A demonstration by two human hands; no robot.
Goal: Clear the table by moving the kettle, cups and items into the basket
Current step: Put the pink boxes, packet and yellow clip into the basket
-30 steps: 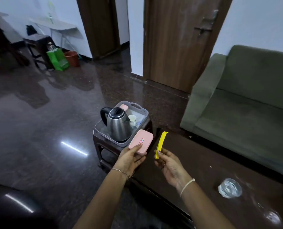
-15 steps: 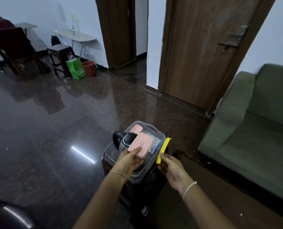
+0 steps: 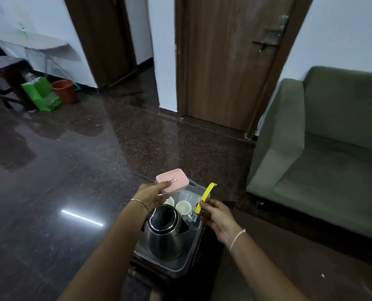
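A pink lidded box (image 3: 172,180) is pinched at its near edge by the left hand (image 3: 151,195) and held level above the far end of the grey basket (image 3: 192,249), directly over the cups (image 3: 184,208). A yellow clip (image 3: 205,198) is clamped between the fingers of the right hand (image 3: 218,218), its long axis pointing up and away, over the basket's right rim. The kettle (image 3: 164,232) already stands in the near half, so the free space is judged to lie below and slightly beyond both grips, the left one being nearer to it.

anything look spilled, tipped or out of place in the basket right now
Nothing stands out. The kettle stands upright in the basket beside an upright cup. The left hand holds the pink box and the right hand the yellow clip over it.
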